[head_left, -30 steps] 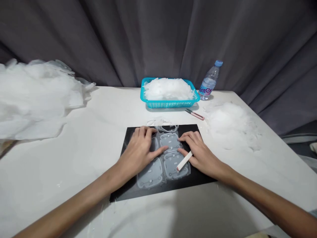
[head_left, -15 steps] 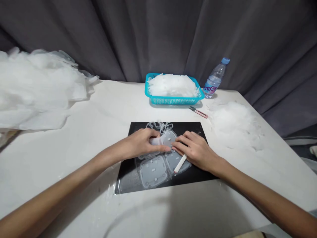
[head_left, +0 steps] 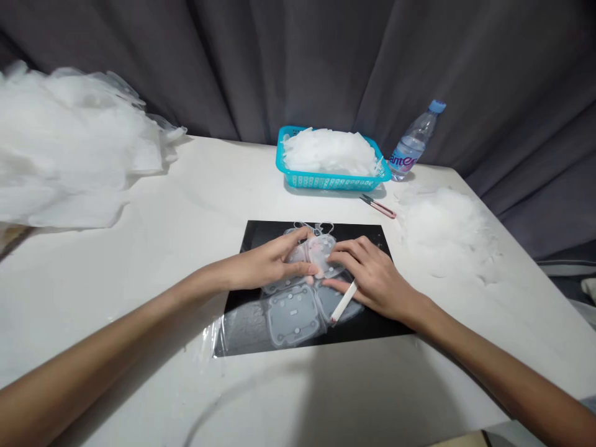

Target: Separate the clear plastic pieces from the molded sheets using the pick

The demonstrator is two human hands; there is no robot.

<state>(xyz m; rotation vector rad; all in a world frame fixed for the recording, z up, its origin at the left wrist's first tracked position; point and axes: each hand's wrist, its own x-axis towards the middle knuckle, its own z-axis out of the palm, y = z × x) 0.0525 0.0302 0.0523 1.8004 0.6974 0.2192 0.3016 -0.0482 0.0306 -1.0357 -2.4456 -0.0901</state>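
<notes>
The translucent sheet [head_left: 295,316] is pinched at its upper part by the half-curled left hand [head_left: 274,259]; a white stick [head_left: 344,302] is held by the loosely curled right hand [head_left: 372,276]. Bare tabletop [head_left: 186,192] is left beyond the left hand.

You have a single view, from the camera worn on your head, so no second view shares any of the scene. It looks forward and down across the white tabletop [head_left: 162,205], past its far edge to a dark curtain [head_left: 326,62] filling the top. Your forearms enter from the lower left and lower right, reaching toward the centre. The black sheet [head_left: 237,341] lies at middle distance, the blue basket [head_left: 335,181] farther off. The tabletop's far right corner shows; its near edge is mostly out of frame.
</notes>
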